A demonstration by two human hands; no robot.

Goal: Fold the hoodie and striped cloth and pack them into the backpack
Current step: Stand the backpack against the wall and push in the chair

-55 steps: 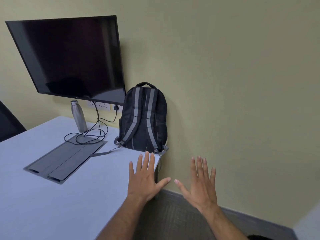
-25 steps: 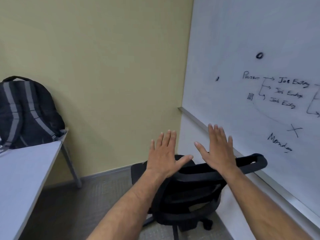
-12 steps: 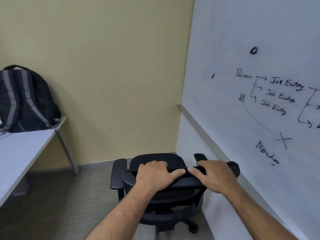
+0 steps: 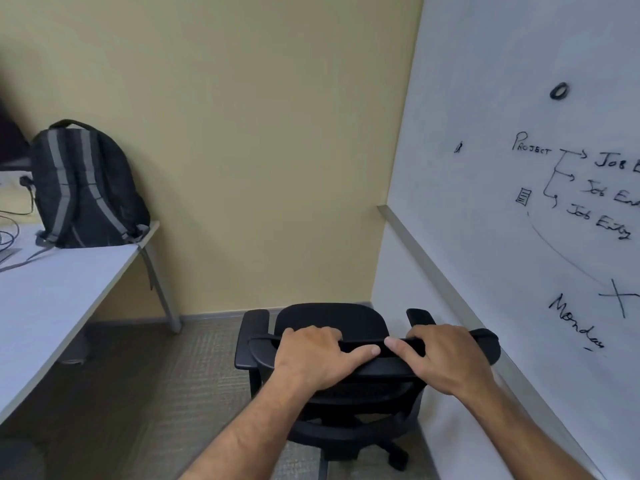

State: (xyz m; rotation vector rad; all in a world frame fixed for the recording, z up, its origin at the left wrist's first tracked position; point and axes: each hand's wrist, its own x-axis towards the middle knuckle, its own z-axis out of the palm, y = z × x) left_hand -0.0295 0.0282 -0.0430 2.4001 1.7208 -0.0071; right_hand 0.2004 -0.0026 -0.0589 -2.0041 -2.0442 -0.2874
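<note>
both hands (image 4: 313,355) (image 4: 446,358) on black chair (image 4: 367,367), backpack (image 4: 83,187) left

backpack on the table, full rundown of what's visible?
The backpack is black fabric with two grey-striped shoulder straps facing the camera and a top carry handle. It stands upright at the table's far right corner, leaning against the yellow wall. A loose grey strap end trails onto the tabletop. No opening shows from this side. Neither hand touches it.

1. Backpack (image 4: 86,188): black woven cloth with matt grey straps.
2. Chair (image 4: 346,372): matt black plastic.
3. Table (image 4: 52,296): smooth pale top.
4. Whiteboard (image 4: 519,98): smooth, slightly glossy.
5. Carpet (image 4: 156,393): rough weave.
</note>
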